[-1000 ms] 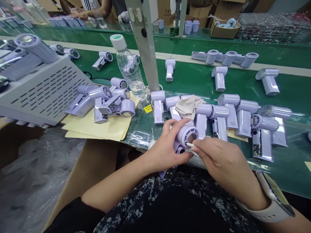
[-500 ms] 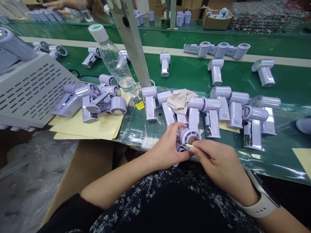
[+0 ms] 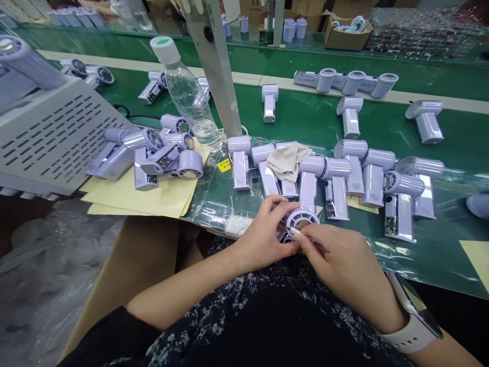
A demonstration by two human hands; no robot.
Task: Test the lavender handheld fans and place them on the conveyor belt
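My left hand [image 3: 267, 232] is closed round a lilac handheld fan [image 3: 301, 218] at the table's front edge, its round slotted grille turned up toward me. Between the thumb and fingertips of my right hand [image 3: 340, 260] is a small white stick-like piece [image 3: 295, 231], its narrow tip against or just over the grille's rim. What exactly this piece is I cannot make out. Most of the held fan's handle is hidden by my hands. Just beyond stand several more lilac fans [image 3: 338, 191], with a crumpled grey cloth [image 3: 289, 160] draped over some of them.
At the left, a heap of fans [image 3: 153, 153] lies on yellow paper [image 3: 133, 201] beside a grey slotted metal box [image 3: 57, 132]. A plastic bottle [image 3: 187, 92] leans near a metal post [image 3: 219, 66]. More fans [image 3: 270, 102] lie on the green surface behind.
The held fan has tipped so its grille faces up more, and the white piece has shifted slightly left along the rim. My view has moved a little.
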